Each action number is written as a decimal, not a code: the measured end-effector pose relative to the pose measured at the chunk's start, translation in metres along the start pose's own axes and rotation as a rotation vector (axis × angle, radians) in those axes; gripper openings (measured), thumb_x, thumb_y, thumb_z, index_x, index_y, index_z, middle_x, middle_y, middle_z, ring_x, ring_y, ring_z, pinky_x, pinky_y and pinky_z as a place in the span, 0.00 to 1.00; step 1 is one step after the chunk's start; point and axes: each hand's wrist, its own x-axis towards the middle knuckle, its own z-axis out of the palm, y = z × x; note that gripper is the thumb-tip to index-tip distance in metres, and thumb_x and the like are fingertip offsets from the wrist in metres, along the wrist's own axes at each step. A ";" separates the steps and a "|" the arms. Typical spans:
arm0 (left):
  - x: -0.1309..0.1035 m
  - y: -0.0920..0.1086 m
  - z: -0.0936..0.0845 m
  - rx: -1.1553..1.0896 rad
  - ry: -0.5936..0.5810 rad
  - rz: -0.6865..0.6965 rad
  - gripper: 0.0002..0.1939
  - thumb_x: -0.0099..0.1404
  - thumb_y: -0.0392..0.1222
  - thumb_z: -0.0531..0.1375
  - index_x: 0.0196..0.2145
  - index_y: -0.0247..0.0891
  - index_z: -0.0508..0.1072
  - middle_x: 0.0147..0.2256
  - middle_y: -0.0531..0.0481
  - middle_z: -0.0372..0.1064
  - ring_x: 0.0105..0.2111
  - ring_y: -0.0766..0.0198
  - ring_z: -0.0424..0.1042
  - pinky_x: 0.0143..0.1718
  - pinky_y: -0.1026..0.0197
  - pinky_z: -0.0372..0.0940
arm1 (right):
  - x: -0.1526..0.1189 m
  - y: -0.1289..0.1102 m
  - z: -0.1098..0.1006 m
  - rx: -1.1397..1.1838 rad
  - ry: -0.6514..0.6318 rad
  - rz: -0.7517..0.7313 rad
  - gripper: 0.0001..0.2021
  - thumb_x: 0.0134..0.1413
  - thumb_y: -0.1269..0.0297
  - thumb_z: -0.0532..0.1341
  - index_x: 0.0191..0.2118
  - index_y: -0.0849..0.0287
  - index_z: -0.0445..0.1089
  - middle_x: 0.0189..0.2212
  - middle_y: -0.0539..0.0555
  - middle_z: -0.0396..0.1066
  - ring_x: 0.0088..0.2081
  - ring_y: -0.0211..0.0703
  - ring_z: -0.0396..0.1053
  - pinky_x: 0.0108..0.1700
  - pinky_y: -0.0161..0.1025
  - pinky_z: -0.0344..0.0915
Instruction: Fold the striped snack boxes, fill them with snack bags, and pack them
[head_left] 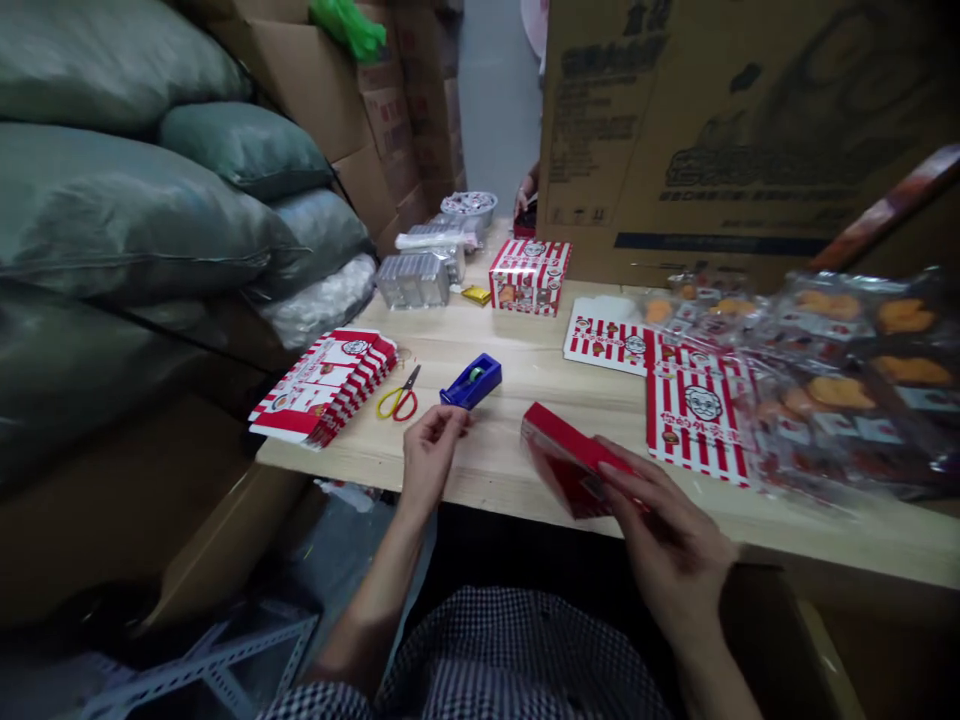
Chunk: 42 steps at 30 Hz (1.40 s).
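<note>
A blue tape dispenser (472, 381) stands on the wooden table, with yellow and red scissors (399, 396) to its left. My left hand (433, 450) is at the dispenser's near end, thumb and fingers pinched together; what they hold, if anything, is too small to make out. Over the table's front edge my right hand (671, 535) grips a red box (574, 465), tilted, with its far end pointing left. The box is slightly blurred. A folded red-and-white box (701, 405) lies flat just beyond my right hand.
Stacked flat boxes (322, 385) lie at the table's left. An assembled striped box (529, 278) stands at the back, near plastic-wrapped packs (414, 280). Clear bags of toys (840, 390) cover the right side. A large carton (720, 140) rises behind; another person's hand (528, 188) shows beside it.
</note>
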 end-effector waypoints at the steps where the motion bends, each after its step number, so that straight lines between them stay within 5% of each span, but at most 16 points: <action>1: -0.017 0.020 0.008 -0.085 -0.069 -0.008 0.11 0.66 0.47 0.62 0.36 0.36 0.76 0.34 0.48 0.76 0.34 0.63 0.73 0.41 0.62 0.67 | -0.002 0.002 0.002 -0.051 -0.033 -0.061 0.17 0.59 0.78 0.63 0.49 0.51 0.77 0.54 0.55 0.74 0.54 0.48 0.74 0.55 0.46 0.73; 4: -0.059 0.066 0.030 -0.231 -0.200 -0.051 0.09 0.66 0.44 0.63 0.37 0.36 0.79 0.30 0.49 0.76 0.32 0.65 0.74 0.39 0.64 0.67 | -0.009 0.014 0.010 -0.154 -0.123 -0.219 0.22 0.60 0.80 0.60 0.55 0.50 0.74 0.58 0.57 0.70 0.56 0.50 0.72 0.56 0.51 0.72; 6: -0.072 0.077 0.039 -0.270 -0.208 -0.065 0.08 0.64 0.43 0.65 0.37 0.36 0.81 0.29 0.50 0.76 0.31 0.66 0.74 0.39 0.65 0.67 | -0.013 0.023 0.015 -0.196 -0.155 -0.295 0.25 0.60 0.81 0.59 0.59 0.50 0.71 0.61 0.58 0.68 0.59 0.52 0.70 0.57 0.53 0.71; 11: -0.069 0.058 0.045 -0.415 -0.194 -0.172 0.17 0.63 0.42 0.67 0.49 0.36 0.79 0.28 0.50 0.76 0.29 0.68 0.73 0.40 0.65 0.67 | -0.015 0.036 0.020 -0.255 -0.164 -0.405 0.30 0.60 0.83 0.58 0.63 0.49 0.66 0.62 0.58 0.66 0.61 0.51 0.67 0.60 0.53 0.70; 15: -0.064 0.044 0.048 -0.532 -0.226 -0.260 0.38 0.61 0.42 0.68 0.66 0.38 0.60 0.27 0.52 0.76 0.27 0.69 0.73 0.39 0.64 0.67 | -0.015 0.035 0.022 -0.227 -0.170 -0.426 0.31 0.59 0.84 0.59 0.63 0.50 0.65 0.62 0.58 0.66 0.61 0.50 0.67 0.60 0.52 0.70; 22: -0.055 0.039 0.053 -0.360 -0.239 -0.270 0.42 0.60 0.48 0.68 0.66 0.38 0.55 0.27 0.52 0.74 0.26 0.66 0.72 0.35 0.62 0.67 | -0.008 0.023 0.019 -0.187 -0.190 -0.367 0.28 0.59 0.85 0.58 0.61 0.53 0.69 0.62 0.59 0.66 0.61 0.51 0.67 0.61 0.52 0.68; 24: -0.049 0.038 0.050 -0.170 -0.149 -0.152 0.43 0.57 0.49 0.71 0.65 0.40 0.57 0.32 0.51 0.73 0.29 0.65 0.72 0.35 0.61 0.67 | 0.000 0.017 0.014 -0.175 -0.208 -0.362 0.28 0.59 0.84 0.58 0.61 0.53 0.69 0.62 0.60 0.66 0.61 0.51 0.67 0.61 0.53 0.68; 27: -0.043 0.042 0.040 0.150 0.044 0.277 0.39 0.55 0.45 0.73 0.62 0.48 0.65 0.49 0.45 0.70 0.45 0.59 0.71 0.46 0.55 0.67 | 0.012 0.004 0.006 -0.132 -0.280 -0.318 0.25 0.61 0.82 0.59 0.59 0.52 0.71 0.61 0.58 0.68 0.60 0.50 0.68 0.61 0.53 0.69; 30: -0.037 0.054 0.029 0.357 -0.072 0.729 0.20 0.61 0.37 0.68 0.50 0.52 0.76 0.54 0.50 0.72 0.59 0.54 0.62 0.59 0.46 0.60 | 0.021 -0.008 0.000 -0.037 -0.317 -0.154 0.18 0.62 0.77 0.60 0.53 0.50 0.75 0.57 0.56 0.72 0.56 0.47 0.72 0.57 0.48 0.72; 32: -0.032 0.060 0.026 0.354 -0.217 0.834 0.15 0.64 0.34 0.65 0.46 0.52 0.79 0.49 0.52 0.76 0.61 0.55 0.62 0.61 0.45 0.58 | 0.023 -0.013 -0.002 0.031 -0.292 -0.027 0.15 0.63 0.74 0.61 0.49 0.50 0.77 0.54 0.55 0.74 0.54 0.47 0.74 0.56 0.46 0.73; 34: -0.026 0.061 0.027 0.265 -0.293 0.745 0.14 0.65 0.35 0.63 0.47 0.50 0.79 0.48 0.50 0.77 0.59 0.55 0.65 0.61 0.46 0.60 | 0.025 -0.011 -0.003 0.112 -0.242 0.093 0.11 0.62 0.71 0.63 0.47 0.50 0.79 0.53 0.55 0.76 0.53 0.48 0.75 0.55 0.47 0.73; 38: -0.015 0.040 0.032 -0.024 -0.333 0.258 0.25 0.62 0.38 0.66 0.57 0.45 0.72 0.52 0.43 0.75 0.50 0.58 0.73 0.55 0.51 0.65 | 0.027 0.014 -0.009 0.340 0.033 0.342 0.08 0.56 0.65 0.68 0.43 0.52 0.80 0.48 0.56 0.79 0.51 0.51 0.76 0.53 0.51 0.74; 42: -0.016 0.007 0.033 -0.181 -0.613 -0.159 0.29 0.58 0.42 0.69 0.57 0.37 0.72 0.43 0.42 0.78 0.38 0.61 0.77 0.44 0.58 0.70 | 0.023 0.055 -0.019 0.533 0.322 0.576 0.12 0.48 0.62 0.73 0.41 0.55 0.80 0.44 0.57 0.80 0.42 0.50 0.79 0.49 0.54 0.76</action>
